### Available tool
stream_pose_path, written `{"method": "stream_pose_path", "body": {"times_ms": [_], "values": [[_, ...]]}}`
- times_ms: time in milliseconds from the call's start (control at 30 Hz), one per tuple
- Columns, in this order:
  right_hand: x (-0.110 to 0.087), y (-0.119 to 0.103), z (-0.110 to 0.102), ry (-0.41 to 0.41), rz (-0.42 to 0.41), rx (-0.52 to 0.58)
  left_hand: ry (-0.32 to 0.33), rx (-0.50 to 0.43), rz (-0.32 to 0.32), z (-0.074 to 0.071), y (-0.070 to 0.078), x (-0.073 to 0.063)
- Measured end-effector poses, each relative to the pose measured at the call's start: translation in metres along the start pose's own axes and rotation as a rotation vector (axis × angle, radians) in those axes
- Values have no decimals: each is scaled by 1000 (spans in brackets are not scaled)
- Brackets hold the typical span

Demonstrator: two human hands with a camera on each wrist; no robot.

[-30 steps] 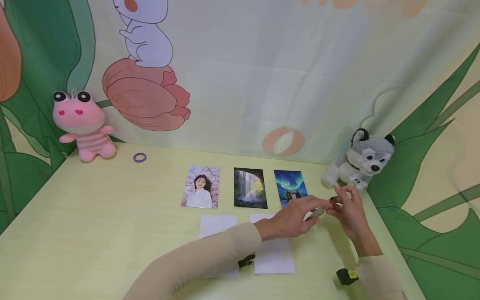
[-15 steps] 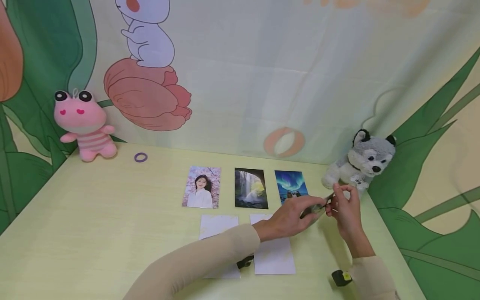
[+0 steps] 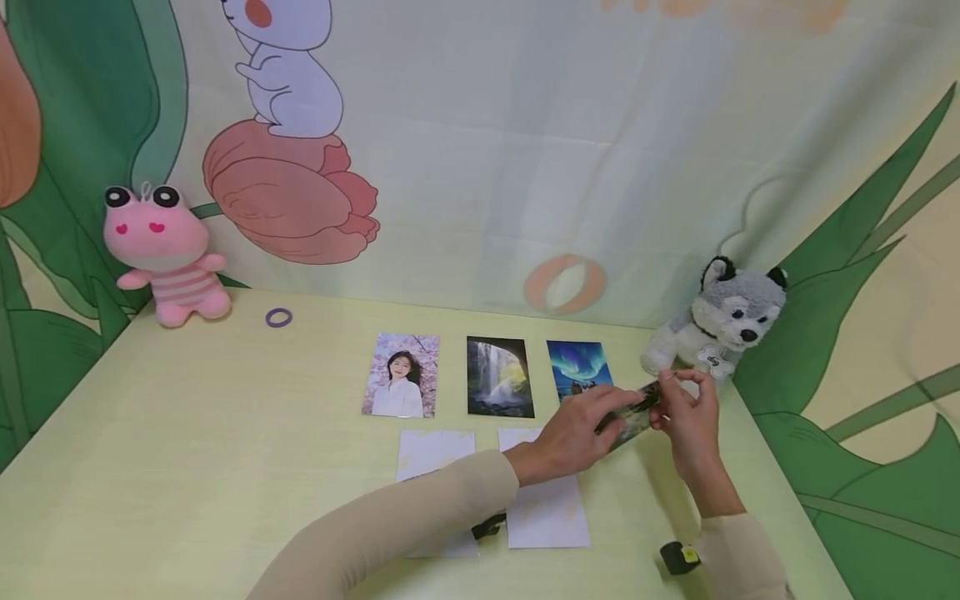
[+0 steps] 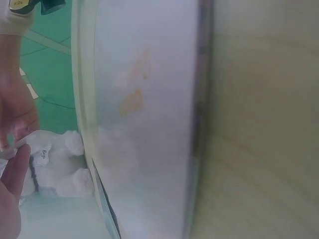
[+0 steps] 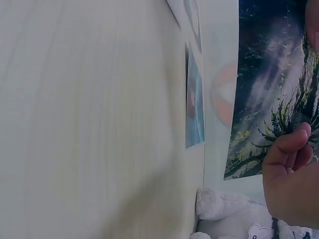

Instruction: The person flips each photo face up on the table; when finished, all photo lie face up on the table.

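Observation:
Both hands hold one printed photo (image 3: 633,421) above the right part of the table. My left hand (image 3: 573,435) grips its left end between thumb and fingers. At the opposite end, my right hand (image 3: 690,417) pinches the edge with thumb and fingertips. The right wrist view shows the photo's dark picture (image 5: 264,94), with light rays and green plants. Flat on the table behind lie a portrait photo (image 3: 402,375), a waterfall photo (image 3: 500,377) and an aurora photo (image 3: 579,367), the last partly hidden by my left hand.
Two white cards (image 3: 547,512) (image 3: 437,450) lie in front, partly under my left sleeve. A grey husky plush (image 3: 727,321) sits at the back right, close to my right hand. At the back left are a pink frog plush (image 3: 168,254) and a purple ring (image 3: 279,317).
The held photo has turned from nearly edge-on, so more of its picture now faces the head camera. My right hand has shifted slightly left; the photos on the table stay put.

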State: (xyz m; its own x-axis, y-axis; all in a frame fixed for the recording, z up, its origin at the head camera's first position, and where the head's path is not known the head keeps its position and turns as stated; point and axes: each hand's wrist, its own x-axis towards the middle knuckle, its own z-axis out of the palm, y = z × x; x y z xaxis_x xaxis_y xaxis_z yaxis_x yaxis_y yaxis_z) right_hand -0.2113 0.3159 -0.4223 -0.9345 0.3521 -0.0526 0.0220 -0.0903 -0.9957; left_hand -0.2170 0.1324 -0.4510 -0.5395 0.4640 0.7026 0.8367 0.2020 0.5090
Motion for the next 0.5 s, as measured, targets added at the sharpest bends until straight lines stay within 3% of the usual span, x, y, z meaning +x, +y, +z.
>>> {"method": "stream_pose_path", "body": {"times_ms": [300, 500], "values": [[-4, 1, -6, 0, 12, -102, 82, 4, -7, -3, -2, 7], [-5, 4, -16, -98, 47, -166, 112, -31, -46, -8, 0, 12]]}}
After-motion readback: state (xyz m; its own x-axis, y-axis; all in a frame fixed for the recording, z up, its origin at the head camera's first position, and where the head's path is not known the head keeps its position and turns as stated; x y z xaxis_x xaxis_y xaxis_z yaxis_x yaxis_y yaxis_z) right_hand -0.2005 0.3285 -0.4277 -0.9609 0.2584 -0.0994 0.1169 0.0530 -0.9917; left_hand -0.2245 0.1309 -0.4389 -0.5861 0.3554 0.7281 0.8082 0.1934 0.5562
